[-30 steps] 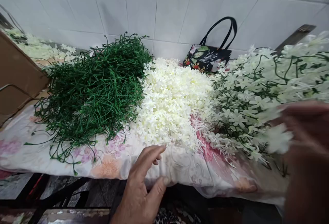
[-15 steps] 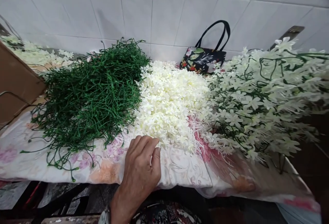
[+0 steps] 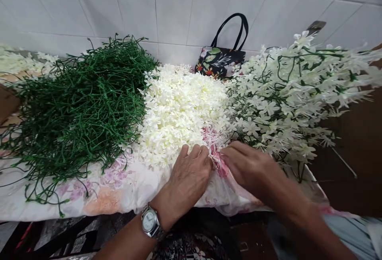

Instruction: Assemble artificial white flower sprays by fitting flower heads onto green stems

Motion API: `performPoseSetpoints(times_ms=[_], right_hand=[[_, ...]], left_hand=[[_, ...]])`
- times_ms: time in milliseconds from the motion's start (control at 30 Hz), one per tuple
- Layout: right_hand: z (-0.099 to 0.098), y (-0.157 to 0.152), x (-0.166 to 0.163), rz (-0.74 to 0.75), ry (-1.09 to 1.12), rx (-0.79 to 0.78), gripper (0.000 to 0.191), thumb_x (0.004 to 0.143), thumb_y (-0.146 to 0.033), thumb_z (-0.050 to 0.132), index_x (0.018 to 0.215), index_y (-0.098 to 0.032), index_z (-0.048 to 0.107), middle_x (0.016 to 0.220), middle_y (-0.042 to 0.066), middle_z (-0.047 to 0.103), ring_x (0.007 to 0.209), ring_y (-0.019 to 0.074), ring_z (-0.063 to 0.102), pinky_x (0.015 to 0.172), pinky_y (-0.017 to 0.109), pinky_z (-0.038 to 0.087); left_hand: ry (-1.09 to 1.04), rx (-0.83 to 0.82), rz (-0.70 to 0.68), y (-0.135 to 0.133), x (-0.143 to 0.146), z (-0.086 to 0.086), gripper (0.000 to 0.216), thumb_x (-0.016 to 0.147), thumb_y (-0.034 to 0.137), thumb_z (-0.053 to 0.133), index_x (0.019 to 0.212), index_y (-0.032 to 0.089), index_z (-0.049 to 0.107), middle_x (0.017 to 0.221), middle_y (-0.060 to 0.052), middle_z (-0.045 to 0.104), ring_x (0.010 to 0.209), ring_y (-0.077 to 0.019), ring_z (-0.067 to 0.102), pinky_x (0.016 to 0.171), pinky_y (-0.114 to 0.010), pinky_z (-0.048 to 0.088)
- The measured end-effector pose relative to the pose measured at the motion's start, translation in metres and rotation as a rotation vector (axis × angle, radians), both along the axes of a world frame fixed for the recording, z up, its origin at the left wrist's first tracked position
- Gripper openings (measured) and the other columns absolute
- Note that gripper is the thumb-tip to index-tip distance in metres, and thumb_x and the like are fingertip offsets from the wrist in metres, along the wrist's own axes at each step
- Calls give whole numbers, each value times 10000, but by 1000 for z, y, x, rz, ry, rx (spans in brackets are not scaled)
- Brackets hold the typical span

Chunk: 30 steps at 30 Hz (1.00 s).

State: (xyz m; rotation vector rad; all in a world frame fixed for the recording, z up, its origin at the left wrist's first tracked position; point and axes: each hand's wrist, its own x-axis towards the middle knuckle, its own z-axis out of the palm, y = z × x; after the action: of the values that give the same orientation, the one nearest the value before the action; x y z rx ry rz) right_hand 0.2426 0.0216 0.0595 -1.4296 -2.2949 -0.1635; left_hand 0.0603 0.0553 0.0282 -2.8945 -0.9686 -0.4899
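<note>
My left hand, with a watch on its wrist, lies at the near edge of a heap of white artificial blossoms. Its fingers are curled and closed, and what is under them is hidden. Facing it from the right, my right hand has its fingers pinched together, slightly blurred, at a small pile of thin white stamens. Whatever it grips cannot be made out. A big tangle of green plastic stems lies left of the blossoms. Stems with white flowers attached are stacked on the right.
A floral cloth covers the table. Against the tiled wall stands a black flowered handbag. More white blossoms lie at the far left, near part of a cardboard box.
My right hand has come into view at the stamens. My left hand has moved right and curled its fingers more. The scene has shifted left in view.
</note>
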Motion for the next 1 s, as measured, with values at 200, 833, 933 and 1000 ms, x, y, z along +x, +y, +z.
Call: performPoseSetpoints(times_ms=[200, 833, 933, 1000], right_hand=[[-34, -2, -29, -85, -309, -86, 238, 775, 35, 457, 764, -186, 544, 723, 29, 555, 553, 155, 517, 490, 279, 278], [-39, -11, -34, 141, 36, -57, 272, 844, -19, 403, 915, -174, 616, 871, 90, 601, 829, 194, 575, 700, 307, 479], [-42, -7, -34, 156, -74, -88, 294, 818, 12, 396, 828, -174, 623, 901, 108, 585, 837, 217, 529, 698, 333, 462], [-45, -4, -34, 166, -92, -83, 281, 813, 15, 405, 787, -168, 617, 904, 115, 576, 838, 224, 508, 711, 348, 455]], left_hand=[[-3, 69, 54, -5, -25, -3, 265, 696, -24, 523, 869, 152, 620, 1083, -123, 611, 1051, -279, 512, 895, -463, 360], [-222, 40, 176, -30, -61, -13, 316, 738, 6, 510, 995, 131, 645, 1067, -161, 643, 1008, -297, 541, 846, -475, 434], [-215, 44, 213, -32, -63, -14, 306, 752, 10, 505, 996, 135, 642, 1050, -153, 649, 972, -287, 548, 813, -446, 441], [-210, 40, 229, -33, -65, -15, 306, 773, 23, 503, 1033, 130, 624, 1055, -147, 647, 966, -280, 543, 818, -435, 435]])
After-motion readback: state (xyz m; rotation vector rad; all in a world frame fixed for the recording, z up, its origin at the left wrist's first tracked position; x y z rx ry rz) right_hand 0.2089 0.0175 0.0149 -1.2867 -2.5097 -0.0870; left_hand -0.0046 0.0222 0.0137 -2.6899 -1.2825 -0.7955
